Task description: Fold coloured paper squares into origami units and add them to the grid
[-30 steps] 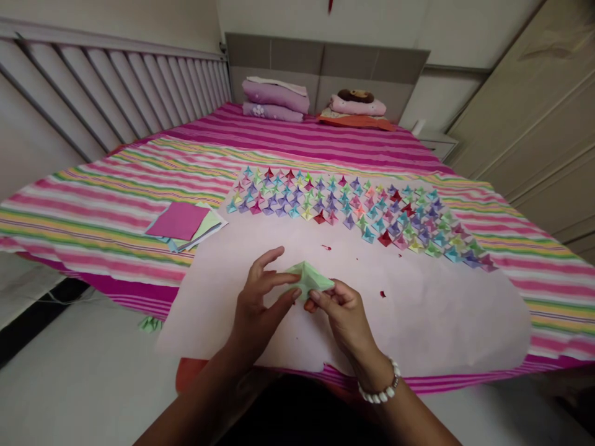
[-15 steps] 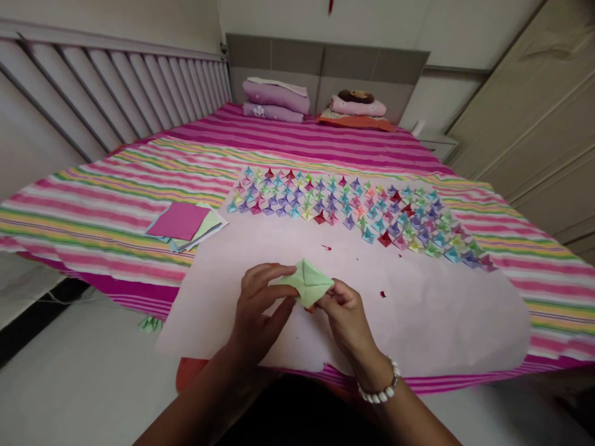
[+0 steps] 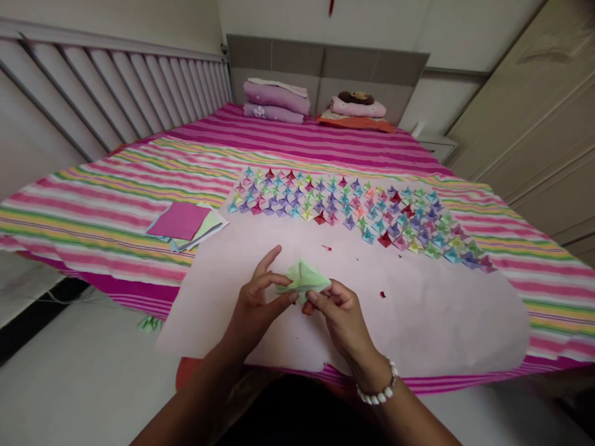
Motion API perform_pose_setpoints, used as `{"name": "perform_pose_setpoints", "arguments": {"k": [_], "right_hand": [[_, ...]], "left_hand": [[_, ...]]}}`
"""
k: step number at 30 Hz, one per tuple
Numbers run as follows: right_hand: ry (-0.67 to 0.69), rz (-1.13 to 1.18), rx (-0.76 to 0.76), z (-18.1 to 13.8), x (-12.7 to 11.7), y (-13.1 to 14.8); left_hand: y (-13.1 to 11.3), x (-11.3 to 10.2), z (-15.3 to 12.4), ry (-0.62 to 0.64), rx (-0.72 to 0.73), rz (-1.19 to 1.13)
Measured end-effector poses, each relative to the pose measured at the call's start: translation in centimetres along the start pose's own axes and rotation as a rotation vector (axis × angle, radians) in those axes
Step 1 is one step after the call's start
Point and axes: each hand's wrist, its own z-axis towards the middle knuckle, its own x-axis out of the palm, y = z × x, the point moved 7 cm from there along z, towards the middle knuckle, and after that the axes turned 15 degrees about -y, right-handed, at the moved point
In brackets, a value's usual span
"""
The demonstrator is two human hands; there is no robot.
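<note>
- Green folded paper (image 3: 304, 277) is held in the air between both hands, just above the near part of a large pale pink sheet (image 3: 418, 310).
- Left hand (image 3: 258, 300): thumb and lower fingers pinch the paper's left corner. The index finger sticks up, clear of the paper.
- Right hand (image 3: 341, 316): thumb and fingertips are closed on the paper's near right edge. A white bead bracelet (image 3: 379, 390) sits on that wrist.
- Relation: the paper lies forward of both palms, at the fingertips. Its long axis runs left to right, with a raised ridge at the middle. Both hands touch it, so neither is nearer. The fingertips of the two hands almost meet under it.
- Surface: the pink sheet is spread on a bed (image 3: 116, 186) with a pink, yellow and green striped cover, and its near edge hangs over the bed's edge.
- Far part of the sheet: rows of small folded paper pieces (image 3: 353, 210) in many colours, close together and well apart from the hands.
- Left of the sheet: a stack of flat coloured squares (image 3: 183, 223), magenta on top.
- Floor (image 3: 69, 384): one small green folded piece (image 3: 149, 323) lies by the bed's edge.
- Room: pillows (image 3: 274, 102) at the headboard, a slatted rail (image 3: 116, 80) on the left, and wardrobe doors (image 3: 534, 111) on the right.
</note>
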Motion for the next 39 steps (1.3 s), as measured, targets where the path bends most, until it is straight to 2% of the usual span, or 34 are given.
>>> {"name": "perform_pose_setpoints", "arguments": {"k": [3, 5, 12, 27, 29, 34, 39], "right_hand": [[0.001, -0.016, 0.003, 0.0, 0.0, -0.1], [0.001, -0.029, 0.008, 0.0, 0.0, -0.2], [-0.014, -0.002, 0.026, 0.1, 0.0, -0.4], [-0.032, 0.042, 0.032, 0.1, -0.2, -0.7], [-0.018, 0.04, 0.037, 0.0, 0.0, -0.8], [0.036, 0.008, 0.04, -0.2, 0.4, -1.0], [0.075, 0.01, 0.032, -0.6, 0.7, -0.3]], "left_hand": [[0.4, 0.6, -0.3, 0.065, -0.157, -0.074], [0.3, 1.0, -0.4, 0.101, -0.196, -0.055], [0.2, 0.4, -0.2, 0.009, -0.202, -0.038], [-1.5, 1.0, -0.7, 0.246, -0.045, -0.034], [-1.3, 1.0, -0.7, 0.221, -0.064, -0.006], [-0.5, 0.8, -0.2, 0.039, -0.125, 0.014], [-0.1, 0.4, -0.2, -0.017, -0.173, 0.051]]}}
